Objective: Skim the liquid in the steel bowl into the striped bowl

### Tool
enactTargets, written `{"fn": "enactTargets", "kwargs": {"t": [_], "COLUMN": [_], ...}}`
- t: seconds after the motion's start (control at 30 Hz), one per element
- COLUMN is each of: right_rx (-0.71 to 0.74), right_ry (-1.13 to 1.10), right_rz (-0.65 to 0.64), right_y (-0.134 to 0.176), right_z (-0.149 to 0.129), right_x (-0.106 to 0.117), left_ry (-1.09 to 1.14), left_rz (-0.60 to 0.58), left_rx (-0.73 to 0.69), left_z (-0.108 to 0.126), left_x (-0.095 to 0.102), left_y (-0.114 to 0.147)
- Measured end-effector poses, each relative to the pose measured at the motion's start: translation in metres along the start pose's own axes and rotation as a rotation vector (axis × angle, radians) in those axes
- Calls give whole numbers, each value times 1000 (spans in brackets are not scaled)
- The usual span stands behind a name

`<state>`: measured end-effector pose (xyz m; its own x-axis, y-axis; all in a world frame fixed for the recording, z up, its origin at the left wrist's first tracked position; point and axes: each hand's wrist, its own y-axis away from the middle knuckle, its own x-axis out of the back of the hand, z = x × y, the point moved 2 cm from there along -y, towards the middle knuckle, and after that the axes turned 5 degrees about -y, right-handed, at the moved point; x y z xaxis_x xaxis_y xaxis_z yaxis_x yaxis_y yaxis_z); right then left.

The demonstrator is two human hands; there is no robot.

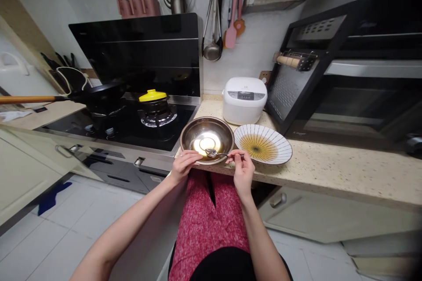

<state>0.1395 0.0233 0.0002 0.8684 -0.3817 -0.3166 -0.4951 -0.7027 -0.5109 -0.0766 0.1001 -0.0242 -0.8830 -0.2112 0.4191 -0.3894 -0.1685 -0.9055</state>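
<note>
A stainless steel bowl [188, 134] stands at the counter's front edge, with a shiny, pale yellowish patch at its bottom. My left hand [184, 164] holds the near left side of its rim, fingers lying over the edge. Between the fingers of my right hand [242, 169] is the handle of a metal spoon [211, 152], which slants leftward over the bowl's near side. Just right of the bowl is a white plate [281, 149] with dark radial lines. Its middle is yellow-brown; whether that is liquid or glaze I cannot tell.
Behind the plate stands a white rice cooker [245, 105]. On the left, the black gas hob [132, 131] carries a small pot with a yellow lid [152, 95] and a wok [102, 96]. A black oven [359, 101] fills the right side. Utensils hang above.
</note>
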Motion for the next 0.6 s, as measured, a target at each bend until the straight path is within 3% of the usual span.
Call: {"fn": "enactTargets", "kwargs": {"t": [0.6], "right_rx": [71], "right_ry": [-61], "right_rz": [30], "right_y": [-2], "right_z": [-3], "right_x": [0], "left_ry": [5], "left_rz": [12], "left_rx": [-4], "left_z": [1], "left_x": [0], "left_y": [-2]}}
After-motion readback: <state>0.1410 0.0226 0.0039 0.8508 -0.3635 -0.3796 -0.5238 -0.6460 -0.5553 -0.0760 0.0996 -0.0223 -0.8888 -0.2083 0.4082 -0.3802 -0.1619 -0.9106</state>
